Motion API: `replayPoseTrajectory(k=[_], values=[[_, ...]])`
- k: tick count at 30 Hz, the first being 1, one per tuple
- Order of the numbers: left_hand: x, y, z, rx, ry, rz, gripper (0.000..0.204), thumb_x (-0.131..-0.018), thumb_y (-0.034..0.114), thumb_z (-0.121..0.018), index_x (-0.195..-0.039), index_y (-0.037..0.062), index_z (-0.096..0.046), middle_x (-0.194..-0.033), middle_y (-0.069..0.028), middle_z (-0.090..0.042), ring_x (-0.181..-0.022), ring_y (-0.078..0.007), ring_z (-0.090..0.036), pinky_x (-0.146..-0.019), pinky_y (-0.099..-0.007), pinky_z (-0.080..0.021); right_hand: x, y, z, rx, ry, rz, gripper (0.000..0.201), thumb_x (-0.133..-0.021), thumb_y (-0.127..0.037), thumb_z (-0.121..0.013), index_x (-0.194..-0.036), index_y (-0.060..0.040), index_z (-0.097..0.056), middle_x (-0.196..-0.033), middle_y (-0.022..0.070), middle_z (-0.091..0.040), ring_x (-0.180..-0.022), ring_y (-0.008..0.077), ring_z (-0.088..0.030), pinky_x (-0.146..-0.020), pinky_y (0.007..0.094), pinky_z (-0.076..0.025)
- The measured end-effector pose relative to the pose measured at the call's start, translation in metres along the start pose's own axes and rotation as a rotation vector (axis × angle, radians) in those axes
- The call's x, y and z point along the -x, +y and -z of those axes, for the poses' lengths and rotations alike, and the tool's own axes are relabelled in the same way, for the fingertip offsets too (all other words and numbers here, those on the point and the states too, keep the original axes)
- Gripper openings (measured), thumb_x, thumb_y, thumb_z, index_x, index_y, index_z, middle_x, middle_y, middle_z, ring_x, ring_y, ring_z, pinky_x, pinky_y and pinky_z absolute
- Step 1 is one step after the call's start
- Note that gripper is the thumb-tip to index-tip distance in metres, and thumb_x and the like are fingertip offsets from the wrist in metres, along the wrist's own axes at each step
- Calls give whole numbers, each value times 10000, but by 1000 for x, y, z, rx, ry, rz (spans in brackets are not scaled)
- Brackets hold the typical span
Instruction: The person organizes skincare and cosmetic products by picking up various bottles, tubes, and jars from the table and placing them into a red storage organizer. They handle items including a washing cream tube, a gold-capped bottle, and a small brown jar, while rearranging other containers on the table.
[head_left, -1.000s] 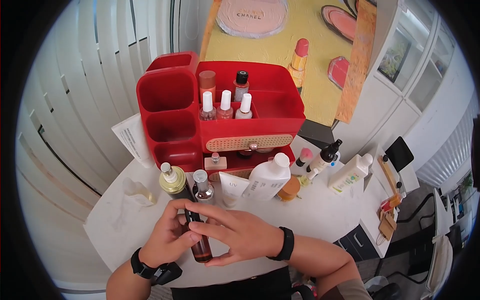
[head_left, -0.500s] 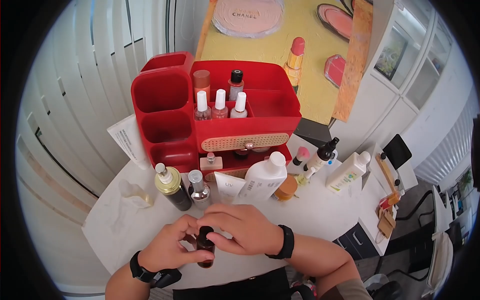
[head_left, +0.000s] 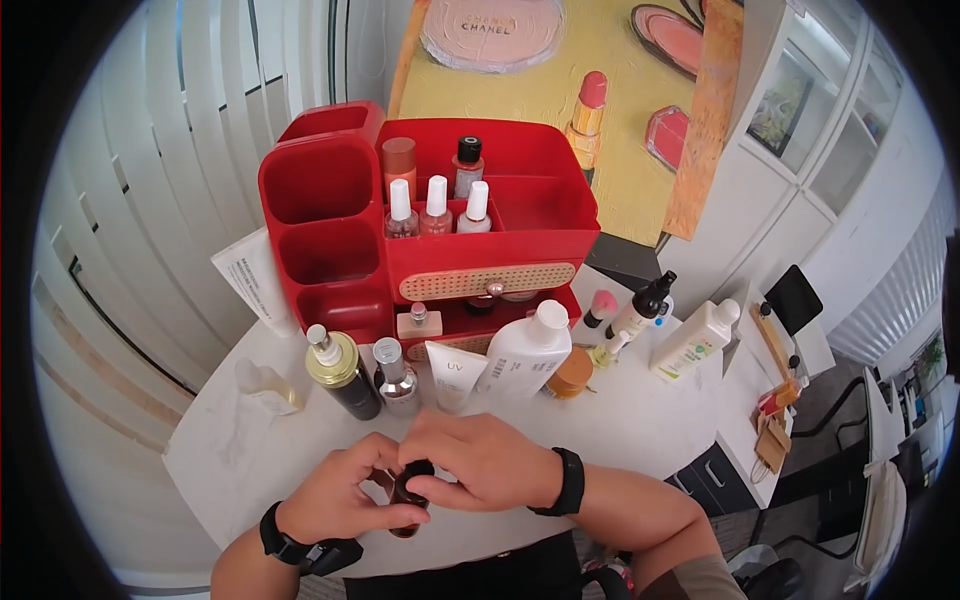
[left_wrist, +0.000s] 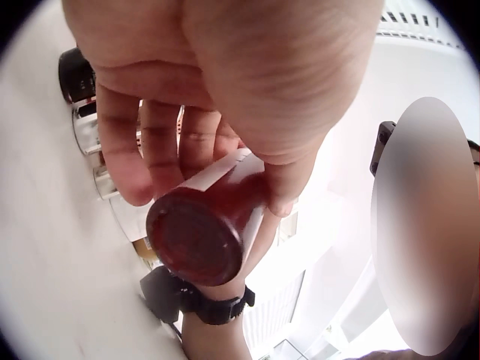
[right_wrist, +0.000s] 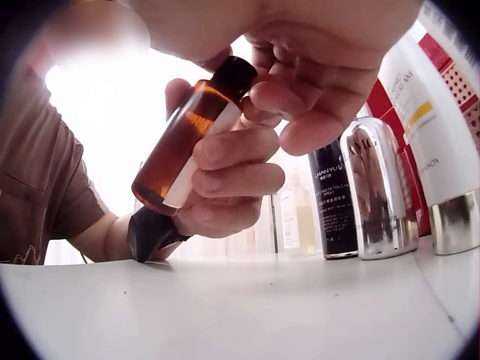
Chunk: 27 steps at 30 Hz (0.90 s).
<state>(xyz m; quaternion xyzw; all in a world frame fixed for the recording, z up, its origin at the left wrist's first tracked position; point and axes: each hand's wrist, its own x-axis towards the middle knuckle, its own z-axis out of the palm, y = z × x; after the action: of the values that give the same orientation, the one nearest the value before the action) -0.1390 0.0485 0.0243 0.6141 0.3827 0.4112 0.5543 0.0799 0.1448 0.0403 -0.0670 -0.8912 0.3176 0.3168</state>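
My left hand (head_left: 335, 498) grips a small amber bottle (right_wrist: 171, 154) by its body, fingers wrapped over the pale label. At the top of the bottle, the thumb and fingers of my right hand (head_left: 485, 462) pinch the black cap (right_wrist: 234, 75). The bottle is tilted and held up over the white table (right_wrist: 247, 307). Its round base faces the camera in the left wrist view, dark red-brown. Behind my hands stand a gold-collared pump bottle (head_left: 340, 375), a silver-capped bottle (head_left: 396, 378) and a white UV tube (head_left: 455, 375).
A red organizer (head_left: 330, 185) with nail polish bottles and a part-open drawer stands at the back. A large white bottle (head_left: 525, 355), an amber jar (head_left: 570, 372), a makeup brush (head_left: 601, 305) and a pale green-labelled bottle (head_left: 693, 343) sit to the right. A clear bottle (head_left: 270, 390) is at left.
The bottle has turned from lying lengthwise between both hands, top pointing away, to cap up in my left hand. My right hand has moved onto the cap.
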Motion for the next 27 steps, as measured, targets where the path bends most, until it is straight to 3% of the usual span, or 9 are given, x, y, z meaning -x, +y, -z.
replayPoseTrajectory(k=[6,9,16,19,21,25,27], values=[[-2,-4,0,-35,54,-94,456,-817,115,-877,-1130,50,-552,-1022,-44,-676,-845,-116,-662,-752,-300,-555,-2,1,4,-45,14,9,245,-938,-218,-698,-1131,-110,-592,-952,79,-619,-725,285,-640,-623,370,-509],[0,3,0,-20,9,-3,457,-820,106,-873,-1136,40,-550,-1028,-45,-672,-843,-116,-660,-753,-295,-551,-3,-4,4,-48,1,15,258,-935,-222,-708,-1141,-116,-595,-936,77,-625,-731,280,-647,-618,373,-511],[1,-5,4,-4,-19,-62,452,-833,112,-863,-1157,27,-560,-1008,-56,-672,-846,-123,-655,-756,-297,-538,0,-1,1,-58,-25,58,277,-928,-224,-723,-1151,-112,-602,-919,79,-629,-766,297,-651,-627,383,-514],[3,-8,8,18,-23,-108,407,-928,232,-781,-1190,5,-567,-990,-71,-677,-868,-140,-654,-790,-308,-534,1,-1,3,-95,-34,97,274,-924,-218,-727,-1144,-109,-604,-915,83,-628,-763,300,-643,-621,389,-506],[6,-8,9,14,-25,-25,449,-1010,368,-653,-1226,-16,-568,-993,-85,-681,-901,-153,-655,-824,-317,-530,1,-3,4,-100,-30,122,264,-917,-201,-728,-1133,-108,-608,-908,81,-628,-753,299,-639,-615,386,-501],[3,0,8,-74,-34,-83,488,-1044,430,-566,-1232,-20,-572,-996,-95,-682,-899,-153,-657,-822,-315,-533,3,-3,5,-120,11,188,250,-886,-155,-729,-1108,-110,-622,-866,78,-633,-699,294,-620,-583,377,-481],[1,5,6,21,-53,-67,478,-1048,421,-560,-1232,-20,-577,-996,-98,-682,-889,-152,-656,-814,-310,-536,3,-4,10,-126,40,219,243,-876,-151,-724,-1095,-101,-632,-849,77,-637,-684,293,-617,-572,375,-476]])
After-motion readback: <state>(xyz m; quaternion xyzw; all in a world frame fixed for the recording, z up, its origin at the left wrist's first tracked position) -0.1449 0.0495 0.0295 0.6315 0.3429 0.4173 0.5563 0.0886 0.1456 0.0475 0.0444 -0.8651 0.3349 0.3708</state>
